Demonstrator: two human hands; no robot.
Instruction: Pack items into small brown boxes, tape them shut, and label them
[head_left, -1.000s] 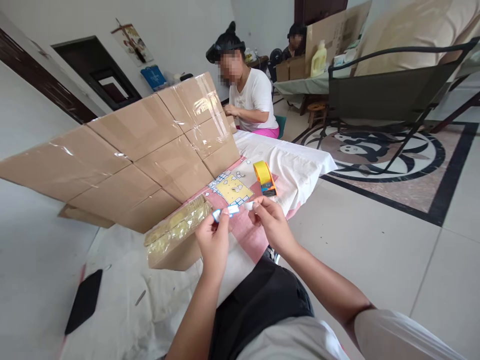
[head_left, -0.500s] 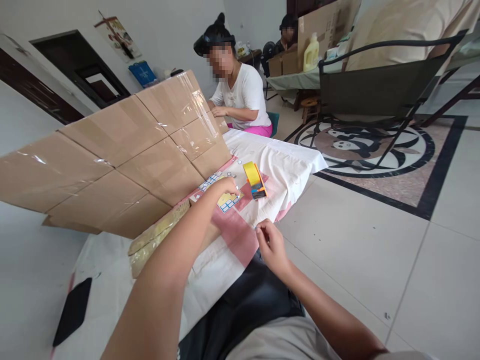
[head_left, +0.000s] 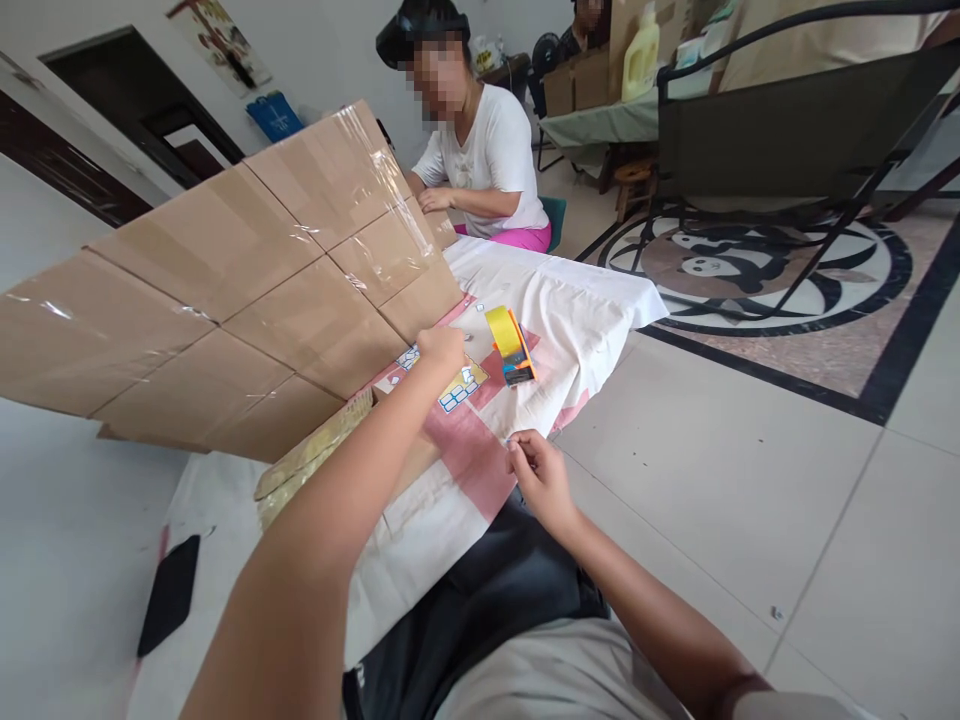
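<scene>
My left hand (head_left: 442, 350) reaches over the table, its fingers closed just beyond a yellow sheet (head_left: 474, 382) with blue-edged white labels. What those fingers grip, if anything, is hidden. Part of another white-and-blue label sheet (head_left: 409, 358) shows beside the wrist. Nearer my body, at the table's edge, my right hand (head_left: 541, 475) is closed in a pinch; a tiny pale bit seems to be at its fingertips, too small to name. To the right of the sheet stands a yellow tape roll (head_left: 508, 335) in an orange and blue dispenser.
Stacked cardboard boxes (head_left: 277, 290) wrapped in clear tape rise on the left of the cloth-covered table (head_left: 555, 290). A black phone-like slab (head_left: 171, 597) lies at lower left. Across the table sits a person in a white shirt (head_left: 495, 145). A dark folding chair (head_left: 772, 140) stands at right.
My left hand has moved from over the yellow sheet to its far left side, uncovering more of it. My right hand stays at the table's edge. The view has shifted slightly.
</scene>
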